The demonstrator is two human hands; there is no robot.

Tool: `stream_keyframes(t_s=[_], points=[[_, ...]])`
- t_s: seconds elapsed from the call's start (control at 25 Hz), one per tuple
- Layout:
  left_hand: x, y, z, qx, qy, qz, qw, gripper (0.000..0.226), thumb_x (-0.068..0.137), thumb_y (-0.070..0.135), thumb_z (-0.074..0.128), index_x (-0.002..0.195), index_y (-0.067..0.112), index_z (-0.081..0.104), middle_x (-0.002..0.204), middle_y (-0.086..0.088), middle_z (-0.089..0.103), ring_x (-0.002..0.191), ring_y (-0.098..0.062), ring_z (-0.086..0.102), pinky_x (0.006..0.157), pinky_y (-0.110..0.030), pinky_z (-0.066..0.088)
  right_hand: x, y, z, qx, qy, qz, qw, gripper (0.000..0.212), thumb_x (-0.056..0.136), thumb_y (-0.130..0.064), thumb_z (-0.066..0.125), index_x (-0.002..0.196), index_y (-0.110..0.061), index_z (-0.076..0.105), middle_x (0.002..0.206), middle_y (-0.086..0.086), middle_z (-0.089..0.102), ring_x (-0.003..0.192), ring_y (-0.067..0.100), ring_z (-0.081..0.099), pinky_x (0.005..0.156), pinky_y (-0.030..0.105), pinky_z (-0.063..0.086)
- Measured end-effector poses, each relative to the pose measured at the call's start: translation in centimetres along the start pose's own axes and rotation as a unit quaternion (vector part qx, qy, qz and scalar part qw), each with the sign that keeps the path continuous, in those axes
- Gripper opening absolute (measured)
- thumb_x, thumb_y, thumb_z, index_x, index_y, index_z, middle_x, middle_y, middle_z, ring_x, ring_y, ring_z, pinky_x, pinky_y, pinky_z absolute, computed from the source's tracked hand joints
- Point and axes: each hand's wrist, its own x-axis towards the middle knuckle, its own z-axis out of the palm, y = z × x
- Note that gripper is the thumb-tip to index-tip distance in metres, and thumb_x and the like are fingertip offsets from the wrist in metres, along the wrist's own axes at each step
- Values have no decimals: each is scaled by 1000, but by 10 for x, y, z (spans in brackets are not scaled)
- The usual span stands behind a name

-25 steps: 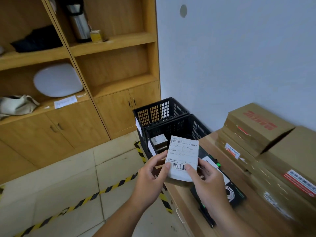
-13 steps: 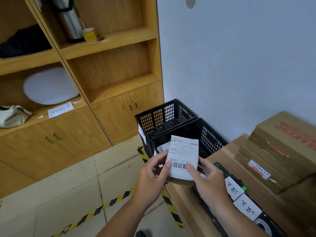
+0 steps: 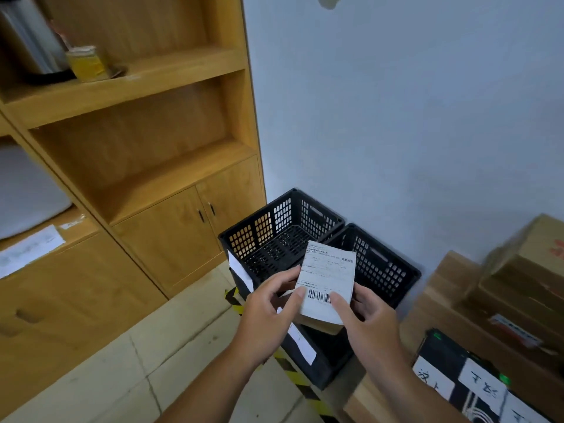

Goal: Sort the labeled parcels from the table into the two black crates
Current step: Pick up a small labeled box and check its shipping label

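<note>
A small cardboard parcel (image 3: 328, 280) with a white barcode label on top is held in front of me by both hands. My left hand (image 3: 268, 303) grips its left edge, thumb on the label. My right hand (image 3: 366, 312) grips its right edge, thumb beside the barcode. The parcel hangs above the near black crate (image 3: 381, 270). The far black crate (image 3: 274, 230) stands just behind it, its mesh floor bare where visible. Both crates sit on the floor against the grey wall. More labeled brown parcels (image 3: 518, 288) are stacked on the wooden table (image 3: 442, 279) at right.
A wooden shelf cabinet (image 3: 146, 166) fills the left, with a metal flask (image 3: 30, 44) and a yellow tin (image 3: 87, 64) on a shelf. A black device (image 3: 476, 389) with white paper tags lies at the table's near edge. Yellow-black tape (image 3: 293, 370) marks the tiled floor.
The view has swung left and toward the crates; both hands still hold the parcel, which now hangs over the near crate instead of the table edge.
</note>
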Motion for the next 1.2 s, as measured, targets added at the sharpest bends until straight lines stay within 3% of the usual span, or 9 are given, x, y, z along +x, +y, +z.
stream_keyframes(t_s=[0.2,0.4,0.48,0.84,0.96,1.08,1.2], points=[[65,-25,-31,-5,-54,-15,998,35,101,30,64,135,39,63,128,18,70,121,-6,65,91,-26,59,47,10,35,-1,47,34,998,28,88,-32,77,107,-49,66,103,-40,69,99,-20,63,67,-1,47],[132,-45,-46,-4,-96,-31,995,35,102,27,63,136,36,63,125,14,72,117,-8,68,90,-27,60,98,24,65,26,96,66,993,32,87,-29,78,118,-35,69,107,-27,74,100,-6,69,87,26,58],[156,-53,-56,-4,-111,-41,993,35,102,26,64,136,34,64,123,13,73,115,-8,69,89,-28,60,114,23,76,37,113,76,990,35,87,-27,78,121,-31,69,108,-22,75,100,-3,71,88,29,60],[255,-86,-99,38,-241,-41,969,39,100,32,66,138,37,61,128,18,68,117,2,64,97,-22,56,161,25,140,38,223,123,966,40,86,-28,81,123,-24,68,108,-11,77,97,5,74,84,34,64],[278,-99,-112,47,-292,-37,955,48,99,34,66,144,37,52,133,19,64,119,4,62,97,-26,57,170,27,165,31,274,131,952,39,86,-26,81,123,-23,68,109,-9,77,97,4,74,85,35,63],[295,-110,-120,42,-332,-54,941,55,98,31,68,149,33,47,137,23,61,122,5,60,97,-27,58,170,31,182,37,300,152,941,41,86,-25,81,125,-23,67,109,-12,76,98,2,73,83,32,64],[300,-121,-120,34,-362,-57,930,49,99,32,67,146,31,52,134,20,63,120,4,61,96,-28,58,165,36,190,47,316,164,933,42,86,-22,81,125,-23,67,108,-16,77,99,2,73,77,24,62]])
